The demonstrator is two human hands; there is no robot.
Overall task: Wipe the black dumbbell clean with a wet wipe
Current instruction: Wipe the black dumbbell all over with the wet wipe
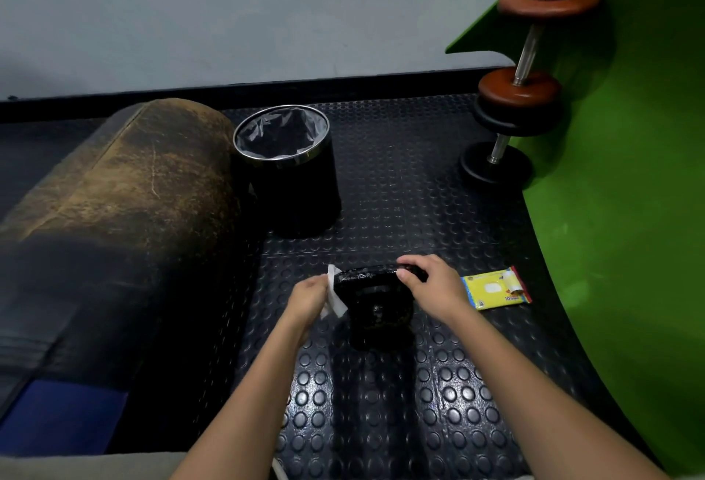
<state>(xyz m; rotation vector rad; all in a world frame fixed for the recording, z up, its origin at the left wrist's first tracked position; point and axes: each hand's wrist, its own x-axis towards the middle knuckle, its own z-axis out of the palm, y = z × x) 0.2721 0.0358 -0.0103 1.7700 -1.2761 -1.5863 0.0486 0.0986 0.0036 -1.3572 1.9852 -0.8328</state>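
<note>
A black dumbbell [375,298] stands on end on the studded black floor mat [381,403], its top plate glossy and wet. My right hand [427,285] grips the right rim of the top plate. My left hand [309,294] pinches a white wet wipe [335,289] against the plate's left edge. The dumbbell's lower part is dark and hard to make out.
A yellow wipes packet [496,289] lies right of the dumbbell. A black lined bin [290,170] stands behind. A worn brown bolster [114,205] fills the left. Other dumbbells [515,98] lean by a green mat [629,212] at the right.
</note>
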